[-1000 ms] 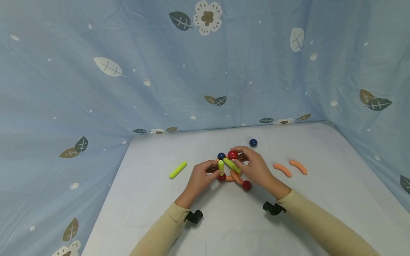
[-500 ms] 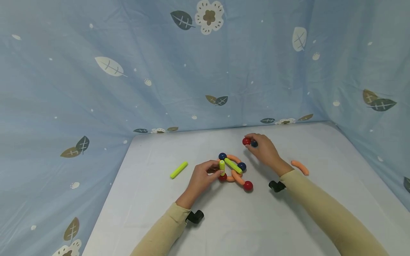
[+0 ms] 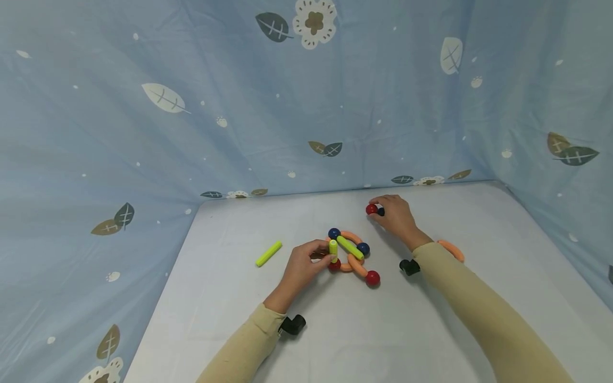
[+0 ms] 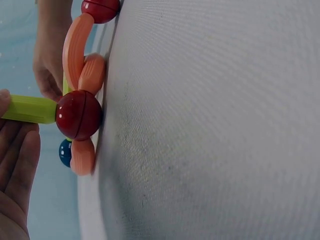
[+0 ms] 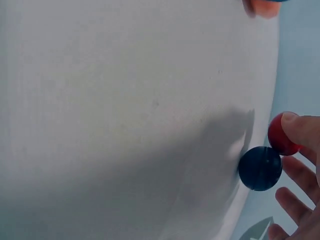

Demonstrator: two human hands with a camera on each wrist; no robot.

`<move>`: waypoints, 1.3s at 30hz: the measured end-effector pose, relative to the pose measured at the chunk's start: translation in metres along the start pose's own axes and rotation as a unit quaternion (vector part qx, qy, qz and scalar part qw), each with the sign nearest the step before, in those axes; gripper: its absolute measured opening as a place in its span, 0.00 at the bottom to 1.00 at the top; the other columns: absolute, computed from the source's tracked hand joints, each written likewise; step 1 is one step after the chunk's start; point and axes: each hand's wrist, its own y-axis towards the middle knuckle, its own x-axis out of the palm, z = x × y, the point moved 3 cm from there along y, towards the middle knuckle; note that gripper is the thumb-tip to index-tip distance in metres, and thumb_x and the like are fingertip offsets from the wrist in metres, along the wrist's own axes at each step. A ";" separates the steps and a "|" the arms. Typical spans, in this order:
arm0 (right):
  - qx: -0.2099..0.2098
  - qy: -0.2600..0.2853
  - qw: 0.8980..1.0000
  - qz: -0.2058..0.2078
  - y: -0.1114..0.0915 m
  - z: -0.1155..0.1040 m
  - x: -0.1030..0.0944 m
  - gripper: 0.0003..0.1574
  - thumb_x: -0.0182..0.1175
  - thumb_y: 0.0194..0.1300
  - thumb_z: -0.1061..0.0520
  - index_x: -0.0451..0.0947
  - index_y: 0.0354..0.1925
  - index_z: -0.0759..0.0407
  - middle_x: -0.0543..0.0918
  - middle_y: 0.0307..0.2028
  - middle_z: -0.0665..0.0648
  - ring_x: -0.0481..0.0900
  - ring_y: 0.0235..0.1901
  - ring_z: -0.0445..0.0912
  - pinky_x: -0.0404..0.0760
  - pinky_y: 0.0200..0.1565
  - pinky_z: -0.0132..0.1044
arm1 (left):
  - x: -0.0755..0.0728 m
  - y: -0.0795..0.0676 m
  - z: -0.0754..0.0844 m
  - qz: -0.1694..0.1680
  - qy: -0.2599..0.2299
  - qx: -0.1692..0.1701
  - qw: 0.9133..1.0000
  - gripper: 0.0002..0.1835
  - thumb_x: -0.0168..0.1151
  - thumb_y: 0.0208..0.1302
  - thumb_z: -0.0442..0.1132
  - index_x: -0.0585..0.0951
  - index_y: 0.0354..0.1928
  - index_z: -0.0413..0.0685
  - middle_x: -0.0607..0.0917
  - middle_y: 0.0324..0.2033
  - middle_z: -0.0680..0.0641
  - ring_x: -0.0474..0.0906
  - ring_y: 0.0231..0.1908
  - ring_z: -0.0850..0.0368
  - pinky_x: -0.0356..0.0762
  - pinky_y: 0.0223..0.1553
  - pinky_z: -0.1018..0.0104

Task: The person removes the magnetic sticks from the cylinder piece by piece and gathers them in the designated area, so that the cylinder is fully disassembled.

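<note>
My left hand (image 3: 306, 260) pinches an upright yellow-green magnetic stick (image 3: 333, 250), whose lower end meets a red ball (image 4: 79, 115) on the table. This ball belongs to a ring of curved orange sticks (image 3: 352, 236) with two blue balls (image 3: 334, 233) at its corners. Another yellow-green stick (image 3: 350, 248) lies along the ring. From the ring an orange stick (image 3: 357, 265) runs out to a red ball (image 3: 372, 279). Farther back, my right hand (image 3: 396, 218) pinches a third red ball (image 5: 281, 132) between thumb and fingers. A dark blue ball (image 5: 260, 169) sits against it, partly hidden in the head view.
A loose yellow-green stick (image 3: 269, 254) lies left of the ring. At the right, a curved orange stick (image 3: 451, 250) is partly covered by the right sleeve (image 3: 460, 287). The white table (image 3: 215, 319) ends at a blue patterned curtain (image 3: 239, 133).
My right hand has carried the red ball from the ring to the back right, up to the loose blue ball. The left hand has stayed on its upright stick.
</note>
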 end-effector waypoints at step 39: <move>0.011 0.004 1.000 -0.017 -0.007 0.011 0.000 0.29 0.67 0.68 0.56 0.76 0.64 0.61 0.74 0.65 0.69 0.67 0.67 0.66 0.62 0.68 0.65 | 0.000 -0.001 0.001 0.001 0.004 0.009 1.000 0.10 0.70 0.66 0.37 0.85 0.48 0.48 0.88 0.44 0.52 0.85 0.45 0.61 0.83 0.46 0.70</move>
